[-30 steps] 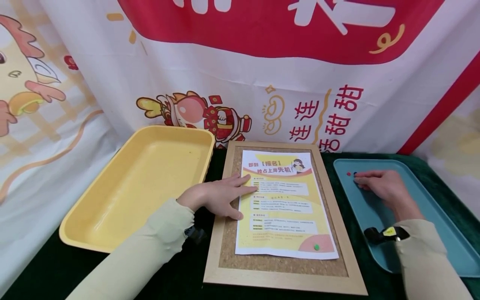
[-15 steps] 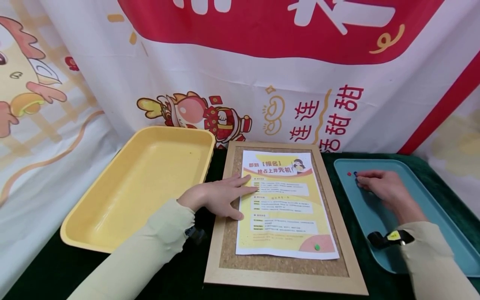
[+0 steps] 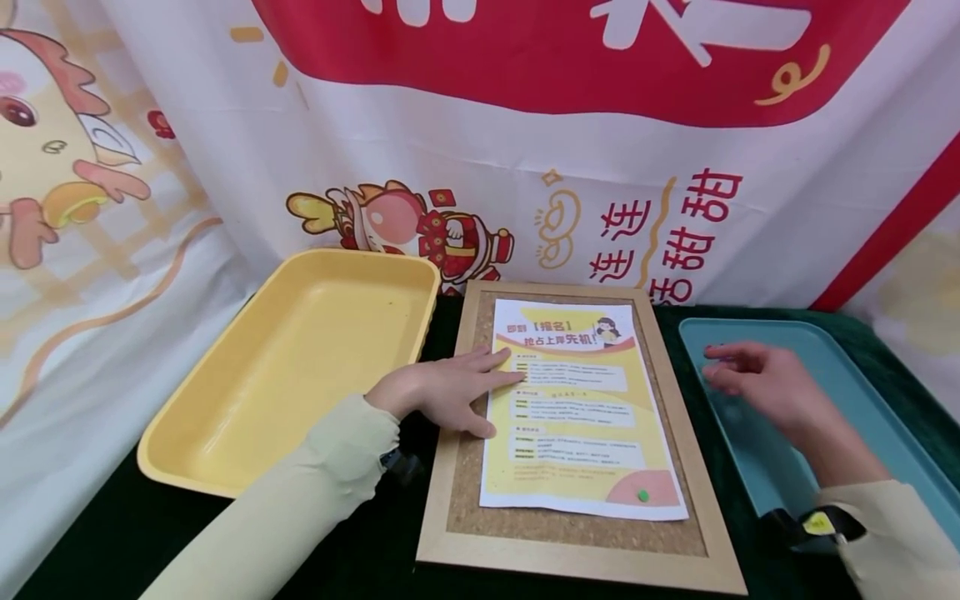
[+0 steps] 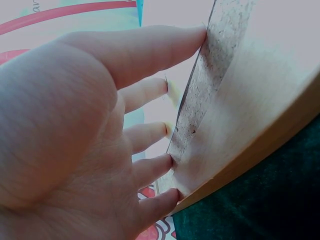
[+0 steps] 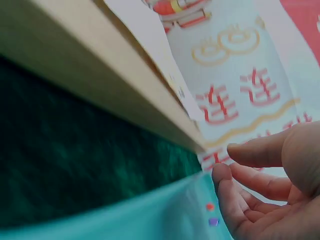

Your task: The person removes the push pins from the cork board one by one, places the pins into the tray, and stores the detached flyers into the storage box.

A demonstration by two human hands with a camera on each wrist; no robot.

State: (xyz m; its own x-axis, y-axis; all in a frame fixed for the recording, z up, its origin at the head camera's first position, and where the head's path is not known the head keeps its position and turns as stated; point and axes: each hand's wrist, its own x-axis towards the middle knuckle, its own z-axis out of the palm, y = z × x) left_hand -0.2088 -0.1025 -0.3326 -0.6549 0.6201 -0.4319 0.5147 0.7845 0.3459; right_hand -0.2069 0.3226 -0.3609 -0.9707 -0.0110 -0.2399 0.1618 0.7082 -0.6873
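A yellow-and-white printed sheet (image 3: 573, 454) lies on a wood-framed cork board (image 3: 577, 533). Near its lower right corner is a small green pushpin (image 3: 642, 496). My left hand (image 3: 453, 390) spreads its fingers over the sheet's left edge, fingertips touching paper and board. Above the far left part of a blue tray (image 3: 780, 479) is my right hand (image 3: 772, 379), its fingers loosely bent. In the right wrist view, thumb and fingertips are slightly apart, with nothing visible between them. A red pin (image 5: 210, 206) and a purple-blue pin (image 5: 214, 221) lie in the tray beside the fingers.
To the left of the board stands a deep yellow tray (image 3: 300, 350). Dark green cloth (image 3: 90, 542) covers the table. A printed white and red fabric backdrop (image 3: 465, 133) hangs right behind the board and trays.
My right hand has lifted slightly off the tray, and its wrist has moved right and nearer to me. The view has shifted a little. My left hand stays put on the sheet.
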